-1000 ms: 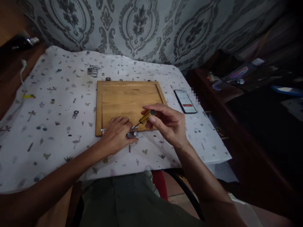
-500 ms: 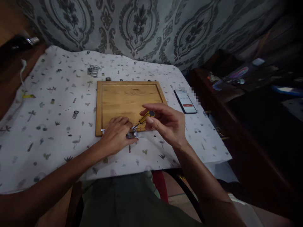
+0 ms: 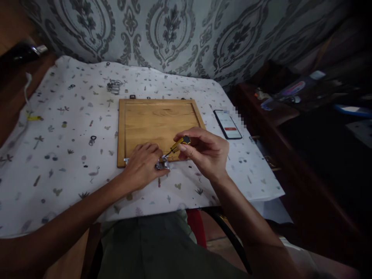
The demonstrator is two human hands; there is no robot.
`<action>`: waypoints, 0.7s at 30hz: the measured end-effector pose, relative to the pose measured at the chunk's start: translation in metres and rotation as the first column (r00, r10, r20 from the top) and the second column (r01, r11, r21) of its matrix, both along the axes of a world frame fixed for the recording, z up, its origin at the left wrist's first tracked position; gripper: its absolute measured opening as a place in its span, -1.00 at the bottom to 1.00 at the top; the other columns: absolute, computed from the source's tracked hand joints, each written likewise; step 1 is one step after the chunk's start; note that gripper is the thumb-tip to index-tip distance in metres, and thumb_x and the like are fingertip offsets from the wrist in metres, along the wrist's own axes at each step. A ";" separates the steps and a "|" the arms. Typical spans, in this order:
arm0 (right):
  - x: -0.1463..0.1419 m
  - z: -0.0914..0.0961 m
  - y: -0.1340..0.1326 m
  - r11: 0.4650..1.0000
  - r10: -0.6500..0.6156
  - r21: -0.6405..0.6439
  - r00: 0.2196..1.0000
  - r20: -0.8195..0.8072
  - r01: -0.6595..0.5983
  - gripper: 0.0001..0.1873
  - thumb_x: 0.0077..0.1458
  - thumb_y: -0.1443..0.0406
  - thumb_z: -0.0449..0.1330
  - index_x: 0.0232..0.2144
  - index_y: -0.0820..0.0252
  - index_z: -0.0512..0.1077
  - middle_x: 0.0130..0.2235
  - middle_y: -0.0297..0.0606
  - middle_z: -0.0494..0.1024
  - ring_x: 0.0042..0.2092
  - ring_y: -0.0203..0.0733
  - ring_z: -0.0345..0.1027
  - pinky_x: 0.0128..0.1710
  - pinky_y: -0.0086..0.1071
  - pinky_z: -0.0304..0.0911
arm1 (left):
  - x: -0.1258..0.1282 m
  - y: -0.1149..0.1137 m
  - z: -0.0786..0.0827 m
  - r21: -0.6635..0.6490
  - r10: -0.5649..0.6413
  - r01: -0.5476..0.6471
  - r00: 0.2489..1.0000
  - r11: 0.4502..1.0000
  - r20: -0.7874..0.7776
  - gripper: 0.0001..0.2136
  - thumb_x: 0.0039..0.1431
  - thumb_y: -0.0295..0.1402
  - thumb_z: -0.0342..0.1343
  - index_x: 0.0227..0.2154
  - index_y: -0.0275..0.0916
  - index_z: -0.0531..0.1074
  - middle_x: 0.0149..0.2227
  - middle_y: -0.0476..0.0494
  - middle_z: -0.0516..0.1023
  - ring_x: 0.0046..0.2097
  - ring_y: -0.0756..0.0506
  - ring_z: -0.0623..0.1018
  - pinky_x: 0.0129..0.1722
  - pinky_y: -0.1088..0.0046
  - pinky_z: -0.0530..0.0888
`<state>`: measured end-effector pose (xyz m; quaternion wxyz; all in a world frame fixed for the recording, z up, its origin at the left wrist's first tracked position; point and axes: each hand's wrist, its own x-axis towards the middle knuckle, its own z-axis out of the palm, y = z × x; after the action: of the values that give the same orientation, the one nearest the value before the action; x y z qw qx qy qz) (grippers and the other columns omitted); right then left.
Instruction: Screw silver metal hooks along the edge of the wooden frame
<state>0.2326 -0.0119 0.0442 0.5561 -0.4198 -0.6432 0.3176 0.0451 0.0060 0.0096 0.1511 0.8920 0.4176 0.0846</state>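
Observation:
A framed wooden panel, like a small cabinet door, lies flat on the table. At its near edge my left hand is closed around a shiny metal hinge, with the thumb stretched along the near side of it. My right hand pinches the handle of a yellow and black screwdriver between thumb and fingers. The screwdriver slants down to the left, its tip at the hinge. Another small metal piece shows at the panel's left near corner, partly behind my left hand.
A phone with a lit screen lies right of the panel. Several metal hinge-like parts sit at the back of the patterned tablecloth. A yellow tape-like piece is at the left. A plastic bottle lies beyond the table's right edge.
My right hand has shifted slightly, its fingers a little changed around the screwdriver handle. The left hand, the hinge and the panel stay in place.

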 end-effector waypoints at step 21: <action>0.004 -0.004 -0.007 0.991 -0.094 0.092 0.995 -0.019 0.095 -0.84 0.14 0.21 0.39 -0.23 0.11 0.59 -0.30 -0.36 0.64 -0.58 -0.47 0.40 -0.62 -0.57 0.40 | 0.000 0.000 -0.001 -0.013 0.004 -0.004 0.999 1.000 0.036 -0.72 0.17 -0.14 0.33 -0.26 -0.24 0.49 -0.19 -0.15 0.54 -0.03 -0.29 0.51 -0.04 0.15 0.40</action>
<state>0.2367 -0.0187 0.0400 0.5941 -0.4213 -0.6324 0.2640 0.0456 0.0059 0.0082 0.1641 0.8885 0.4171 0.0980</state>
